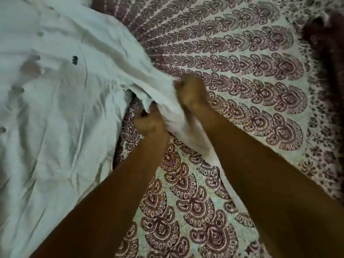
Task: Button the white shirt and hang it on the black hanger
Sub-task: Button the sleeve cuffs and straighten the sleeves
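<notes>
Where blurred, perhaps quilted, patterned bedspread (242,75)

The wrinkled white cotton shirt (55,112) runs off the left and top edges of the frame, so its collar and far side are out of sight. Motion blur softens the whole picture. The left hand (149,123) has its fingertips buried under a fold of cloth at centre; the right hand (191,92) is smeared, its fingers indistinct. Small dark buttons (39,33) at upper left are too blurred to tell fastened from loose. A dark fuzzy shape (327,43) at the upper right edge is unidentifiable.
</notes>
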